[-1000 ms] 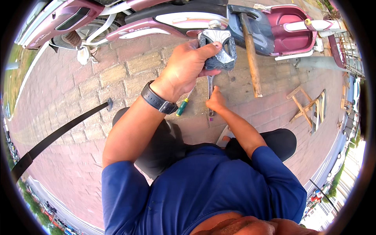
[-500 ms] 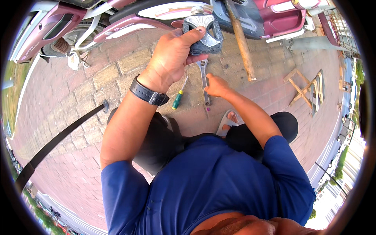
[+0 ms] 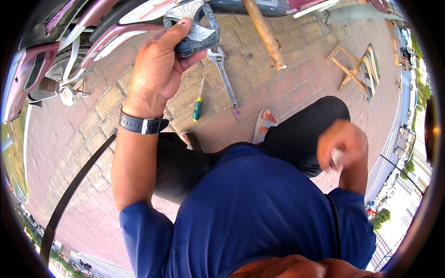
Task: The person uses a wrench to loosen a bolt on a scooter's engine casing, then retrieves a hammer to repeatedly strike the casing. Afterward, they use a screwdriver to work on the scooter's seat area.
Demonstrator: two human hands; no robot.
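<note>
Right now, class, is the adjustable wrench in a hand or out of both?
Out of both: the adjustable wrench lies on the paving; the left hand grips the pedal, while the right hand is away from it.

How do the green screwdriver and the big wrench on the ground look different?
The screwdriver has a green handle with a yellow part, while the wrench is silvery metal. The screwdriver has a thin shaft; the wrench has a wider, flat one. The screwdriver looks shorter than the wrench. Both lie on the paving, held by neither hand.
</note>
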